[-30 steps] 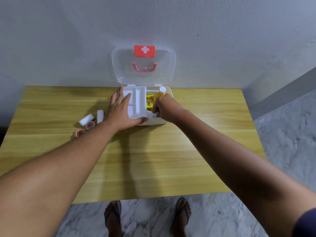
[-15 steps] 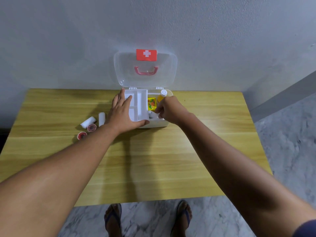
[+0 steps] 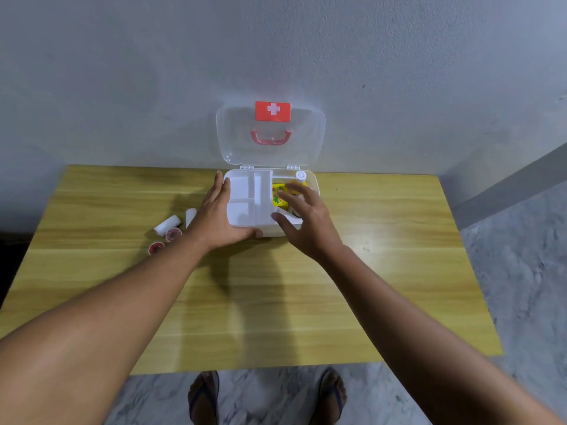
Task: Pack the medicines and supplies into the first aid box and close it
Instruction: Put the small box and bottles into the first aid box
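The white first aid box (image 3: 315, 183) stands at the table's far edge, its clear lid (image 3: 270, 134) with a red cross label upright against the wall. A white divided tray (image 3: 250, 199) lies over the box's left half. My left hand (image 3: 219, 217) grips the tray's left and front edge. My right hand (image 3: 302, 217) hovers with fingers spread over the box's right half, holding nothing. Under it lie a yellow packet (image 3: 278, 194) and a yellow bottle with a white cap (image 3: 300, 177). Two white bandage rolls (image 3: 167, 224) (image 3: 190, 215) and two small red-lidded jars (image 3: 173, 234) (image 3: 156, 247) rest on the table to the left.
The wooden table (image 3: 276, 302) stands against a grey wall. A marble floor lies below and to the right, and my sandalled feet (image 3: 204, 397) show under the near table edge.
My right hand has lifted out of the box's right compartment and spread its fingers. The left hand stays on the tray.
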